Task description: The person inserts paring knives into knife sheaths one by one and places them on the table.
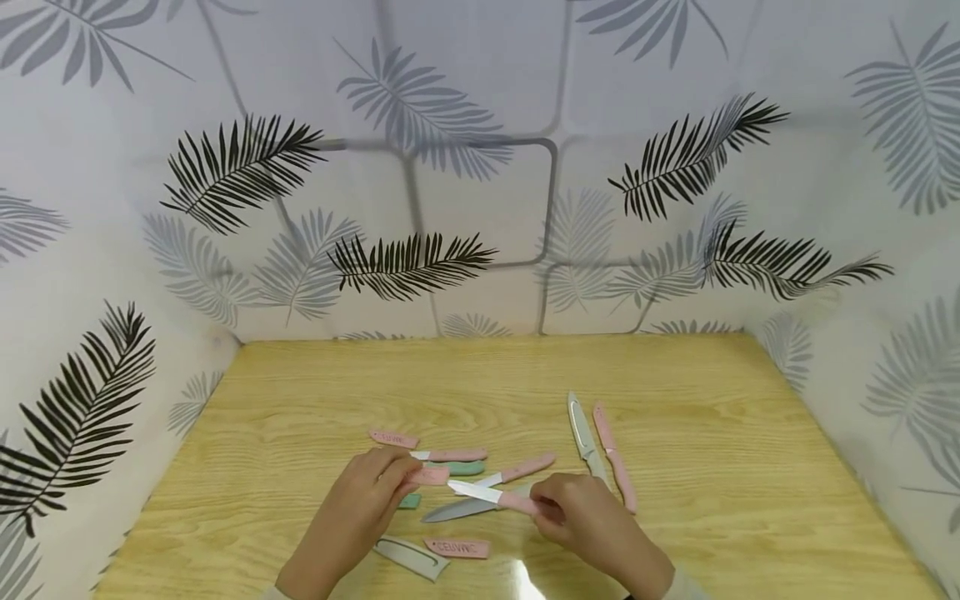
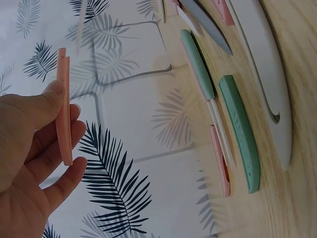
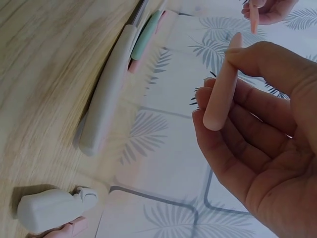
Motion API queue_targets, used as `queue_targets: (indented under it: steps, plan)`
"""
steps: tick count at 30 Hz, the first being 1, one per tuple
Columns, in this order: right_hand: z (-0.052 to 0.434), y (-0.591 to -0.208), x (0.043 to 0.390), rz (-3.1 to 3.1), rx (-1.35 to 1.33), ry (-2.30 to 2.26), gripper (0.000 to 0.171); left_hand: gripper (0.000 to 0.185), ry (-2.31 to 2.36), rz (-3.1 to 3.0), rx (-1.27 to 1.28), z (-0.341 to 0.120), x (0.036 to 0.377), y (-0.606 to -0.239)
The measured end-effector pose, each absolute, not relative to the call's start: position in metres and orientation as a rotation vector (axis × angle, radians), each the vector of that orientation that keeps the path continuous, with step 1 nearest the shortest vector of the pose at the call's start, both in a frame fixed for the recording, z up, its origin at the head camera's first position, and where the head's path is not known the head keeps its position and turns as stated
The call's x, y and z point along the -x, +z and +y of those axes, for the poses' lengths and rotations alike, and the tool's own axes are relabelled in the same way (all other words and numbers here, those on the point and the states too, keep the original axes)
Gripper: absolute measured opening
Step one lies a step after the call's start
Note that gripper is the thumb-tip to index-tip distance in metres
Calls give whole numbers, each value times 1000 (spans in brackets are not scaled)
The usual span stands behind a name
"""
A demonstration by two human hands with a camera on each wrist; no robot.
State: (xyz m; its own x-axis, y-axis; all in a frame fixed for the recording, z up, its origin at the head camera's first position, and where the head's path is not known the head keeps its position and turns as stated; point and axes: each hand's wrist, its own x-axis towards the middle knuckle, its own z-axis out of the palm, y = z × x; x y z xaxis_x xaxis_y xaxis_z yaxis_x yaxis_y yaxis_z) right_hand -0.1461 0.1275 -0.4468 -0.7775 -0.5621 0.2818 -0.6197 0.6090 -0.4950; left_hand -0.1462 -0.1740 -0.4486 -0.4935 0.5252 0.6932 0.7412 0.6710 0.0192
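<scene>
Right hand point(image 1: 573, 508) and left hand point(image 1: 367, 487) facing off, blade to sheath

Nearest the camera, the right hand is gripping the pink handle of the held knife point(image 1: 491, 496), its white blade pointing toward the left hand. The left hand is pinching a pink sheath point(image 1: 431, 476) between thumb and fingers. That sheath is sitting just off the held knife's tip; whether they are touching, I cannot tell.

To my eye, the step in hand is matching blade to sheath. The held knife is slanting a little against the sheath's line, so both should be lying along one line before any pushing. The left fingers are best kept back from the end facing the tip, and a slow, straight push should be sparing the thin point from catching the edge.

Below the held knife, a grey knife point(image 1: 457, 509) is lying bare-bladed on the counter point(image 1: 300, 400); just beyond the held knife, another pink-handled knife point(image 1: 528, 467) is lying bare too, so the wrists had better be staying high. Nearer the person than the held knife, a lettered pink sheath point(image 1: 457, 547) and a grey sheath point(image 1: 411, 558) are waiting.
</scene>
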Motion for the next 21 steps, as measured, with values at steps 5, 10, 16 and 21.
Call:
queue_targets:
  steps: [5,10,16,21]
  plan:
    - [128,-446,145,-2690,-1016,906,13,28,-442,-2233,966,-175,145,-452]
    - [129,-446,143,-2686,-996,931,14,27,-467,-2244,973,-176,144,-453]
    - [128,-447,143,-2631,-1042,928,14,18,-551,-2282,988,-176,144,-455]
    - [127,-447,143,-2588,-1080,931,13,15,-598,-2288,983,-179,144,-456]
